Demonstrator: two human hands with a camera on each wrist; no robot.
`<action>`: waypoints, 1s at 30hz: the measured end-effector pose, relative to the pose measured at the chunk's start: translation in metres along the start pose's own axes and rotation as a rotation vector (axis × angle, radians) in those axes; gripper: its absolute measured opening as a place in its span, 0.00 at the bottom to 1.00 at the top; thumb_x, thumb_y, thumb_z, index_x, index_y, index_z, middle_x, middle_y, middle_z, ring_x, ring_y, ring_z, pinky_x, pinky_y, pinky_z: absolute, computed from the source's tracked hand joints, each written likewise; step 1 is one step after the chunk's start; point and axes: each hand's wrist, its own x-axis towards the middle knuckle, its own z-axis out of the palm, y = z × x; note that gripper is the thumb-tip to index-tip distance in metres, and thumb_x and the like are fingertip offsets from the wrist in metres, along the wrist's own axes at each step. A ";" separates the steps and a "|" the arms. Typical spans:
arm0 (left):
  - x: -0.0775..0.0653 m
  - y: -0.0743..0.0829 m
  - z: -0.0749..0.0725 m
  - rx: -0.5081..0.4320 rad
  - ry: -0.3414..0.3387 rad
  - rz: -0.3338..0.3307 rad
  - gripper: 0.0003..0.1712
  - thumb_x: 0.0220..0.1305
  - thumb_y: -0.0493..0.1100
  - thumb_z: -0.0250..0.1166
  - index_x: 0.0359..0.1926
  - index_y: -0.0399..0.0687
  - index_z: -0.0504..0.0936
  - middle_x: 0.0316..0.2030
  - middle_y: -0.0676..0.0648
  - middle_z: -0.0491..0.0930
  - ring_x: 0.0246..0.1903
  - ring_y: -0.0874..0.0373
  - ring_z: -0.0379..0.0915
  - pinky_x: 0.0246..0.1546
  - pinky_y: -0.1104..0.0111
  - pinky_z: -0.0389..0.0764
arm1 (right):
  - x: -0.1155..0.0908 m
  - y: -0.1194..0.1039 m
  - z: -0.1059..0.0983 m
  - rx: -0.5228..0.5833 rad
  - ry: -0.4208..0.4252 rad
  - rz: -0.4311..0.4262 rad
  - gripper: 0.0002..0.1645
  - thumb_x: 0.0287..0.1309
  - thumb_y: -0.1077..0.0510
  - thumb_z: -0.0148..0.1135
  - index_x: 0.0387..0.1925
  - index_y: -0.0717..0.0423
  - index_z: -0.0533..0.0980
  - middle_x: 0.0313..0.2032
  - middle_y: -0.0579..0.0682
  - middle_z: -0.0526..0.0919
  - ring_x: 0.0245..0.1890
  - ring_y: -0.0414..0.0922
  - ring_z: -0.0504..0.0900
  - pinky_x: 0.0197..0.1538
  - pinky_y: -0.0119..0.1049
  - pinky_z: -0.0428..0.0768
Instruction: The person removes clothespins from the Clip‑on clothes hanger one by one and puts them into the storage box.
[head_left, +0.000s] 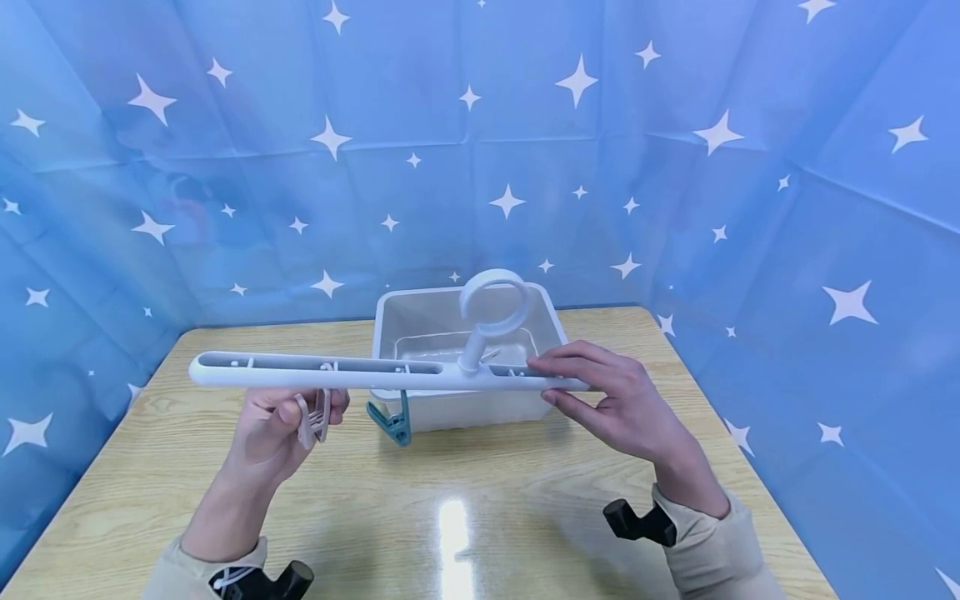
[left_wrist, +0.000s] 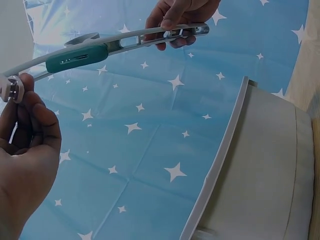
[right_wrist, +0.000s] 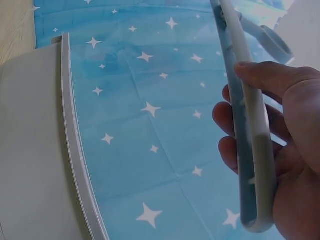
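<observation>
A white plastic clip hanger (head_left: 262, 380) with a ring-shaped hook (head_left: 474, 354) is held level above the table, in front of the box. My right hand (head_left: 622, 408) grips its right end, thumb on one side and fingers on the other in the right wrist view. Under the left part, my left hand (head_left: 258, 442) pinches a pale pinkish clothes peg (head_left: 318, 417) between thumb and fingers, close against the bar. A teal clothes peg (head_left: 392, 423) hangs from the bar near its middle; the left wrist view shows this teal peg (left_wrist: 77, 58) side-on. The pale peg's upper end is hidden.
Behind the hanger a white rectangular box (head_left: 465, 411) stands on the wooden table (head_left: 420, 517); its visible floor looks bare. A blue star-patterned curtain (head_left: 420, 75) hangs around the back and sides. Each wrist carries a black camera mount (head_left: 641, 525).
</observation>
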 end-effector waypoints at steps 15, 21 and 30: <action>0.008 0.000 0.010 0.256 0.101 0.181 0.15 0.69 0.38 0.63 0.48 0.29 0.85 0.36 0.45 0.88 0.36 0.58 0.85 0.40 0.71 0.84 | 0.002 0.002 0.000 0.014 -0.001 -0.080 0.18 0.65 0.55 0.65 0.55 0.54 0.82 0.47 0.51 0.85 0.38 0.38 0.83 0.39 0.22 0.79; 0.009 -0.002 0.012 0.424 0.149 0.283 0.14 0.65 0.40 0.67 0.40 0.29 0.87 0.22 0.47 0.80 0.29 0.59 0.80 0.39 0.71 0.85 | 0.003 0.003 0.001 0.010 -0.003 -0.112 0.19 0.69 0.51 0.61 0.55 0.54 0.82 0.46 0.51 0.85 0.36 0.37 0.82 0.36 0.22 0.78; 0.011 -0.003 0.015 0.620 0.177 0.429 0.11 0.62 0.38 0.71 0.33 0.29 0.87 0.20 0.47 0.78 0.24 0.61 0.79 0.31 0.76 0.81 | 0.001 0.001 -0.002 0.009 -0.034 -0.085 0.19 0.68 0.51 0.62 0.57 0.51 0.81 0.47 0.51 0.85 0.35 0.36 0.80 0.33 0.25 0.77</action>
